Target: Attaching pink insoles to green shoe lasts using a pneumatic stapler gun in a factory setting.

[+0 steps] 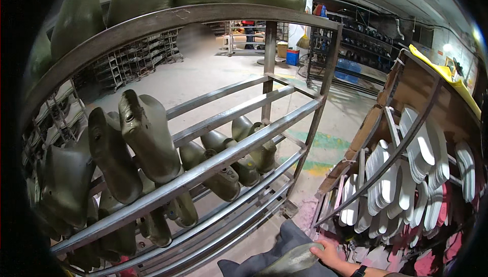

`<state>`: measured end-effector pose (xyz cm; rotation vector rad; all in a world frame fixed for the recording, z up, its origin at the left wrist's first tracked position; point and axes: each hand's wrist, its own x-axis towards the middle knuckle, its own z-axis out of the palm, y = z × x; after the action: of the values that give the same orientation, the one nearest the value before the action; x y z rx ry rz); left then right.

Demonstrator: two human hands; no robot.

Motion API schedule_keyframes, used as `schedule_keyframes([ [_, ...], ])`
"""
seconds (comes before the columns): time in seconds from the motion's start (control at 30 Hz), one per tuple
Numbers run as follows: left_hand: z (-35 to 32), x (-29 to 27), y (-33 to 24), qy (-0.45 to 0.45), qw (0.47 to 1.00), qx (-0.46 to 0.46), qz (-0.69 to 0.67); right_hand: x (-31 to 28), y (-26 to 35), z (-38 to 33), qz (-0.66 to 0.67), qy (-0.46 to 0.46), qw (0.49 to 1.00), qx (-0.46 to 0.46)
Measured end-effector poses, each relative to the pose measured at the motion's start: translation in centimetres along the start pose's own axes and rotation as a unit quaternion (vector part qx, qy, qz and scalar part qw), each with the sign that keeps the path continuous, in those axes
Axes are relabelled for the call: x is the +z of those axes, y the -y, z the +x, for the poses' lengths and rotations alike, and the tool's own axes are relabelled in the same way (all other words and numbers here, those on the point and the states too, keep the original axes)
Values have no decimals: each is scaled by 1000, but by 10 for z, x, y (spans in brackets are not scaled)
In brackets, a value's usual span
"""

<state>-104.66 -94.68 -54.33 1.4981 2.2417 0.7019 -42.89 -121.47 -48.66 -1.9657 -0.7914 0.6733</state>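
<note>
Barehanded, I am gripping the near end of a smooth, olive-green, rounded form (295, 260) in my right hand (331, 254), my thumb resting along its edge while the fingers beneath are staying hidden from sight. A black band (359, 271) is circling that wrist; my left hand is not showing. The form is lying at the lower edge of the view against a soft, dark grey piece of material (290, 235), apparently being steadied from its end so that its broad face is remaining uncovered.

Just beyond, a bare grey metal rack (223, 162) is carrying glossy olive-green, foot-shaped forms (152, 137), tilting against its parallel rails, presumably because the bars are propping each one while leaving air around it. To the right, flat, white, sole-shaped pieces (382, 175) are hanging in overlapping bunches on a second frame, probably bunching to save room, with pink pieces (445, 208) showing among them. A yellow sheet (447, 73) is draping over that frame's top. Farther off, a blue box (292, 57) is standing on the pale floor (223, 71).
</note>
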Motion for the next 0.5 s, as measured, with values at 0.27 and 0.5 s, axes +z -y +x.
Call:
schedule_keyframes([
  [0.27, -195, -18, -133, -7, 956, 293, -2, 11, -29, 12, 20, 49, 998, 37],
  [0.5, -291, 30, -265, 320, 901, 278, -94, 9, -27, 23, 30, 35, 997, -68],
])
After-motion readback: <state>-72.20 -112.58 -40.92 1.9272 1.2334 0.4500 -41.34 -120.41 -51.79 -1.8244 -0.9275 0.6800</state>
